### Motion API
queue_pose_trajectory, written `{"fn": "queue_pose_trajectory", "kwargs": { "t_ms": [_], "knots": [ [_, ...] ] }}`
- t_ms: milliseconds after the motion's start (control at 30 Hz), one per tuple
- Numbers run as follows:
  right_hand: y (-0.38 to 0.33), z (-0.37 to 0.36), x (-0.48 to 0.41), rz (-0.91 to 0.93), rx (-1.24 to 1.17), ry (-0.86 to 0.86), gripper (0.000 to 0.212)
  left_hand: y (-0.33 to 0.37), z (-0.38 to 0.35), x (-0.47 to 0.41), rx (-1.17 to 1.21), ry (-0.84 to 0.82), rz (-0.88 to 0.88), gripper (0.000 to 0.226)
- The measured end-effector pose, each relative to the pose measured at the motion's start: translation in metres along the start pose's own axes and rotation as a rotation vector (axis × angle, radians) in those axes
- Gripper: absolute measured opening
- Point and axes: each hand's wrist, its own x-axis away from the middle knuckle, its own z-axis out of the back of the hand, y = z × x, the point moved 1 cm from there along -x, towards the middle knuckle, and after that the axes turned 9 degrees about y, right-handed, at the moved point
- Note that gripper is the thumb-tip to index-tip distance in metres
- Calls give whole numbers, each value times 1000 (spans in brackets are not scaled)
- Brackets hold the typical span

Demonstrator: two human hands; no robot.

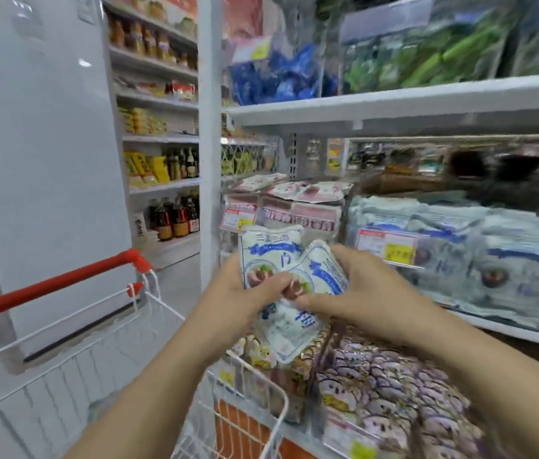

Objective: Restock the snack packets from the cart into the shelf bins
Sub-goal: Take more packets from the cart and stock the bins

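Note:
Both my hands hold a bunch of white and blue snack packets (286,270) in front of the shelf, above the cart's right rim. My left hand (241,293) grips the packets from the left, thumb across their fronts. My right hand (357,286) grips them from the right, fingers curled over the upper edge. A clear shelf bin (480,260) to the right holds matching white and blue packets. The white wire cart (149,329) with its red handle stands at the lower left; its inside is mostly hidden by my arms.
A bin of pink and white packets (294,200) sits behind my hands. Purple patterned packets (394,385) fill the lower shelf at right. An upper shelf (394,104) carries blue and green bags. A white pillar (210,144) and a bottle aisle (162,160) are at left.

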Motion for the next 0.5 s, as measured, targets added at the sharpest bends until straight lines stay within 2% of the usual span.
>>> {"fn": "queue_pose_trajectory", "kwargs": {
  "t_ms": [67,167,300,400,500],
  "knots": [
    [8,32,9,16,71,130,52,18,-30,-11,5,16,-69,23],
    [20,80,23,-6,169,278,40,40,-68,-28,-21,56,-155,18],
    [34,140,30,8,278,413,32,62,-102,-59,-134,138,-228,26],
    [44,172,21,11,359,479,31,74,-120,-86,-35,65,-207,23],
    [50,183,9,18,419,465,35,75,-131,-106,-69,-30,-172,18]
  ]
}}
